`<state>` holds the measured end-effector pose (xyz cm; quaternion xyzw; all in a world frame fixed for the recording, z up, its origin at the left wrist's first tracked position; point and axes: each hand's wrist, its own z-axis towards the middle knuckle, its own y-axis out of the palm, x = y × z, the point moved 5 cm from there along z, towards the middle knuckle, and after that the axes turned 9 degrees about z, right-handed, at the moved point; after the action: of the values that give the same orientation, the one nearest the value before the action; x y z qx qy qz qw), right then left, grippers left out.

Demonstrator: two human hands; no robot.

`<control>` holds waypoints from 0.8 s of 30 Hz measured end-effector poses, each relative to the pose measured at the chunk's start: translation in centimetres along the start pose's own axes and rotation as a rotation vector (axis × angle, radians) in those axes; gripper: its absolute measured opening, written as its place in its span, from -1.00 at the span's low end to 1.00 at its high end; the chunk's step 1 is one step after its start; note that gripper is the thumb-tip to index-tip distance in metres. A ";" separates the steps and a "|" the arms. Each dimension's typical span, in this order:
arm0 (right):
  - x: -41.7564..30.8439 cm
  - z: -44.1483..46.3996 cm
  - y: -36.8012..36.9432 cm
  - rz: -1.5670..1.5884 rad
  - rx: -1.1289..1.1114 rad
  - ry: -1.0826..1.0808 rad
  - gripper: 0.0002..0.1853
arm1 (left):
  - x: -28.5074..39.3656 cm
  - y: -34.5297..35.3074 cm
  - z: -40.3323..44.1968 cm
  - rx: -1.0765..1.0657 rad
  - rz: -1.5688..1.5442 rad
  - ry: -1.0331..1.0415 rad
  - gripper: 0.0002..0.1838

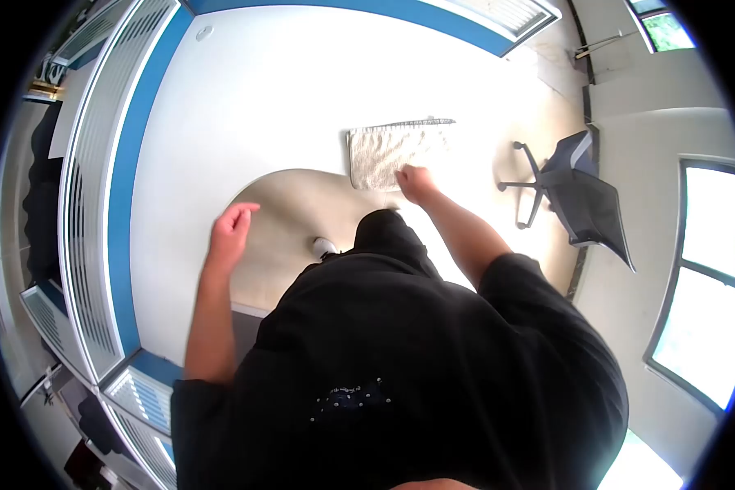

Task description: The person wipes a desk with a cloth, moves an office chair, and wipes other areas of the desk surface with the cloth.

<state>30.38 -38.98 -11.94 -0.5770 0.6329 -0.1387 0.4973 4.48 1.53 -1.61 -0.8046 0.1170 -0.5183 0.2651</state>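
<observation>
A folded beige cloth (376, 155), which looks like a towel, lies on the white desk at its near right edge. A grey edge or layer shows along its far side. My right hand (417, 183) is closed at the cloth's near edge, fingers pinching the fabric; the fingertips are partly hidden. Over the left rim of the desk's curved cut-out hovers my left hand (232, 231), apart from the cloth. Its fingers are loosely bent, one stretched out, and nothing shows in them.
The white desk (245, 98) has blue-framed partitions (131, 163) on its left and far sides. A black office chair (572, 184) stands on the floor to the right. Windows (702, 278) line the right wall. My shoe (324, 247) shows below the desk edge.
</observation>
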 end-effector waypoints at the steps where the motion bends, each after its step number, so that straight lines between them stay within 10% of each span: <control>1: 3.8 -1.8 -0.8 0.023 0.043 0.039 -0.52 | 6.0 -0.8 0.0 -0.030 -0.132 0.079 -0.72; 5: 8.5 -6.9 6.1 -0.174 0.061 0.070 -0.39 | 25.1 -12.8 -7.5 -0.076 -0.080 0.791 -0.65; 9: 12.7 -13.4 9.2 -0.461 -0.445 0.168 -0.37 | 35.1 -14.3 -13.2 -0.260 -0.359 1.464 -0.62; 14: 21.7 -17.5 16.7 -0.244 -0.373 0.369 -0.38 | 38.8 -10.9 -19.4 0.044 -0.814 1.418 -0.66; 16: 14.4 -20.8 12.1 -0.053 -0.404 0.408 -0.42 | 38.0 -8.9 -20.8 0.192 -1.082 1.339 -0.52; 20: 11.6 -20.8 11.7 -0.138 -0.383 0.394 -0.74 | 36.4 -13.6 -20.3 0.025 -0.666 1.537 -0.50; 24: 10.7 -20.2 10.4 -0.134 -0.322 0.300 -0.49 | 37.3 -15.3 -19.3 0.002 -0.455 1.716 -0.51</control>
<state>9.99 -53.25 -15.37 -0.6627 0.6739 -0.1528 0.2888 2.09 -8.89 41.83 -0.1422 0.1123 -0.9832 -0.0230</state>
